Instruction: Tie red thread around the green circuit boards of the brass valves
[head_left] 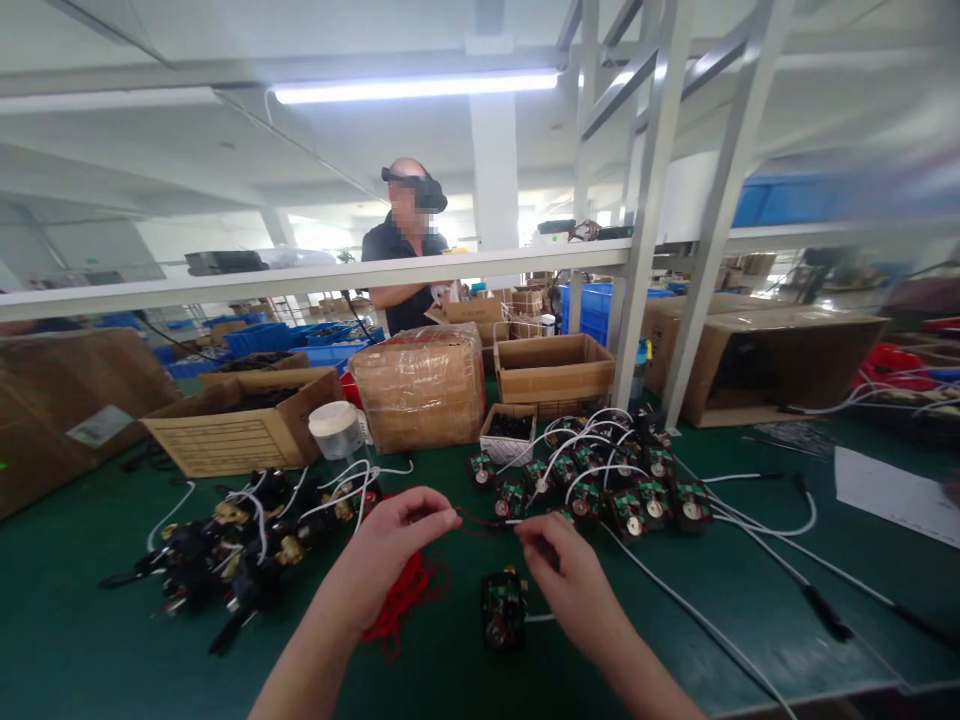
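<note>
My left hand is closed, thumb and forefinger pinching the end of a thin red wire. The wire spans the gap to my right hand, whose fingers are closed on a short white cable end with a dark tip. Below the wire, on the green table, lies a black housing with a green circuit board; a white cable runs from its right side under my right hand. A tangled pile of red wires lies beside my left wrist, partly hidden by it.
Several circuit-board units with white cables cluster behind my right hand. Black parts with brass fittings are heaped at left. Cardboard boxes, a lidded jar and a small basket line the back. A co-worker stands beyond the shelf.
</note>
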